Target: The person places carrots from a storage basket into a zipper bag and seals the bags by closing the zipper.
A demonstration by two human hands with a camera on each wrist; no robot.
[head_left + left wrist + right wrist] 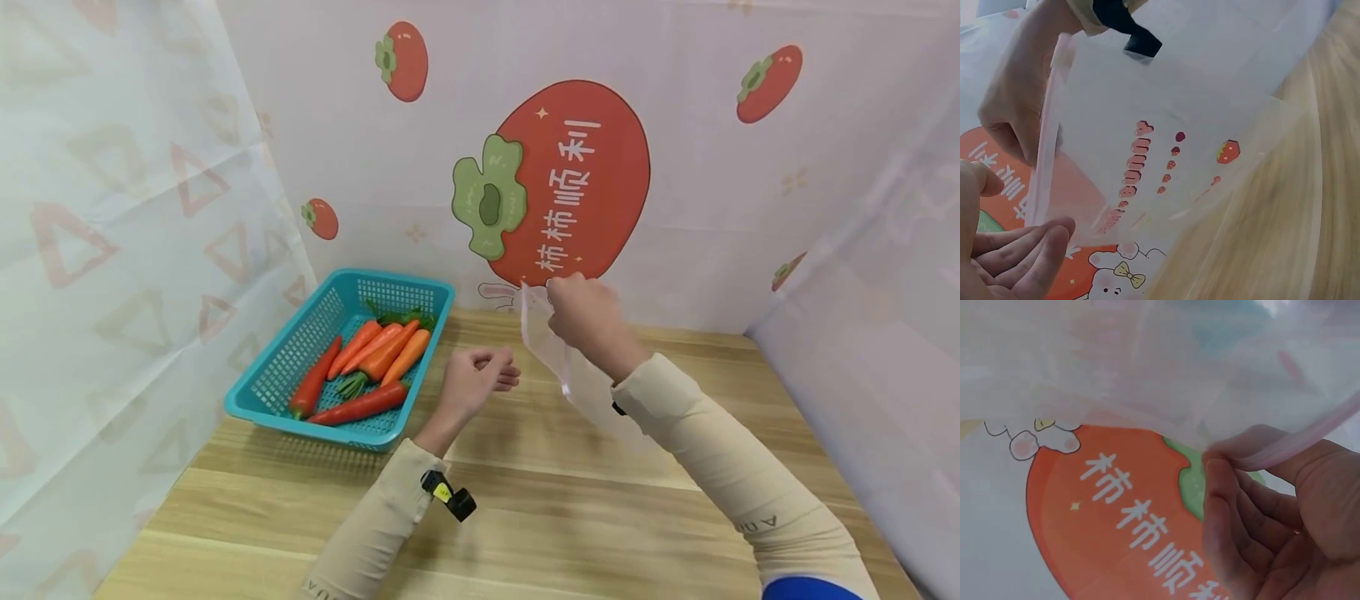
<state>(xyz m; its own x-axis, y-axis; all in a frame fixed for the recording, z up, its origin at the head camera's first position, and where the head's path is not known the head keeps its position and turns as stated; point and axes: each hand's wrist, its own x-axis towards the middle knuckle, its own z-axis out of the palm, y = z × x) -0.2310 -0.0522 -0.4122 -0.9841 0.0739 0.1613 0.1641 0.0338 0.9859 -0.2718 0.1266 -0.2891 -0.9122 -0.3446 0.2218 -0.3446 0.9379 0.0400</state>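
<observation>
The bag [1141, 94] is pinched at its edge by the right grip [591, 321] and suspended below it. The left grip [478, 382] is held loosely parted, empty, near the bag.

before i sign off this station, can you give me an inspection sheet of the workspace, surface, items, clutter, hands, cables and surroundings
surface: wood-grain table, lying under both forearms
job's things: translucent pink-edged bag, held up; blue perforated basket to the left, holding carrots and red pepper-like vegetables
clutter: nothing seen
left hand: fingers relaxed near the bag's edge; contact unclear
right hand: pinches the bag's pink edge
cables: nothing seen; a black device is strapped at the left wrist
surroundings: pale backdrop behind, with red fruit prints and white characters; a pale sheet with triangle prints at the left
</observation>
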